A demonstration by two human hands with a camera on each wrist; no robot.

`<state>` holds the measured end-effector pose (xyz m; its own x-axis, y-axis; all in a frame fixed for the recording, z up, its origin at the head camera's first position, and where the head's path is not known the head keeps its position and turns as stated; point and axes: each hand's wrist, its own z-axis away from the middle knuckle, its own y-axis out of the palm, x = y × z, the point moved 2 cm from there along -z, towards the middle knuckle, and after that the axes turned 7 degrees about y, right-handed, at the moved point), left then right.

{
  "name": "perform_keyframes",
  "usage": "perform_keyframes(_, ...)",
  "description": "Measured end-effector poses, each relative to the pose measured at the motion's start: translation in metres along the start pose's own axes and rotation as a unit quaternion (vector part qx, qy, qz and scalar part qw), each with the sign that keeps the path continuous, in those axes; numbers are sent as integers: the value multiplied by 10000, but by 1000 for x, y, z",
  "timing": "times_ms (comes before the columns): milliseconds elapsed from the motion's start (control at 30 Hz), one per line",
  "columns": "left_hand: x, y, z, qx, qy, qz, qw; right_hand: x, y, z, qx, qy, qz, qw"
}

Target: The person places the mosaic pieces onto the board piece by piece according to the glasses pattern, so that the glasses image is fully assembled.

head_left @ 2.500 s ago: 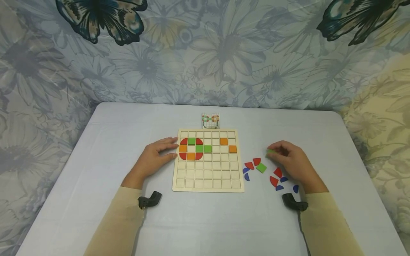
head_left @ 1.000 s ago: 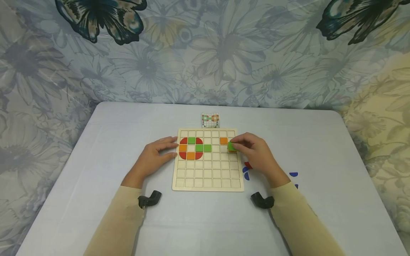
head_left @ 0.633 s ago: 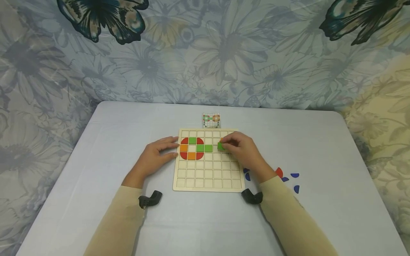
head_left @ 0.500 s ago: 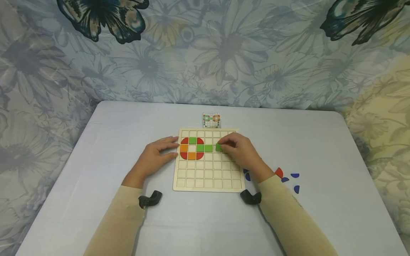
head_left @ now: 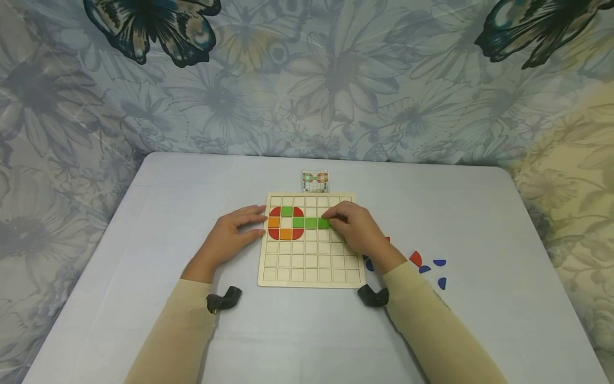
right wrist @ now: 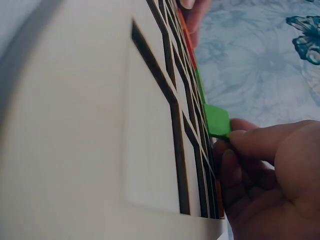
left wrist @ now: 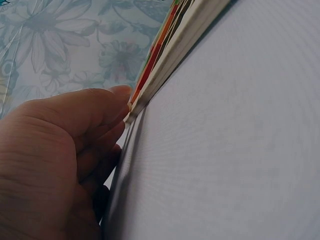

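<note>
Green is showing between the thumb and fingertips of the right hand (head_left: 356, 229), which is pinching a square tile (head_left: 324, 223). The tile is sitting over the grid board (head_left: 311, 274), in line with two green squares (head_left: 304, 223) just left of the grip; from the right wrist it is appearing tilted up from the board's surface.

Farther left of the grip, red rounded pieces (head_left: 298, 234) are marking the corners of a ring, with orange squares (head_left: 285, 234) and another green square (head_left: 287, 212) lying between them. Beside the gripping fingers, a thin strip of orange (right wrist: 219, 197) is showing in the right wrist view.

Well left of the grip, the left hand (head_left: 229, 237) is gripping nothing: its fingers are extending loosely and touching the board's left edge.

Beyond the grip, slightly left, a small pattern card (head_left: 315, 181) is lying past the board's far edge. To the right of the grip and nearer the person, a red wedge (head_left: 415, 258) and several blue pieces (head_left: 439, 263) are lying loose on the white table (head_left: 297, 336).
</note>
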<state>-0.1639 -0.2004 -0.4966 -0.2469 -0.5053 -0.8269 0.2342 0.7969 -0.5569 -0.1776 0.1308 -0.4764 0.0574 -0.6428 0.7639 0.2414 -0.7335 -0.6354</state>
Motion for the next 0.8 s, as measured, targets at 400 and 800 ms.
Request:
perform_keyframes(400, 0, -1, -1, 7, 33, -33, 10000, 0, 1, 1, 92, 27, -186, 9998)
perform_keyframes(800, 2, 0, -1, 1, 14, -69, 10000, 6, -5, 6, 130, -42, -1131, 9935)
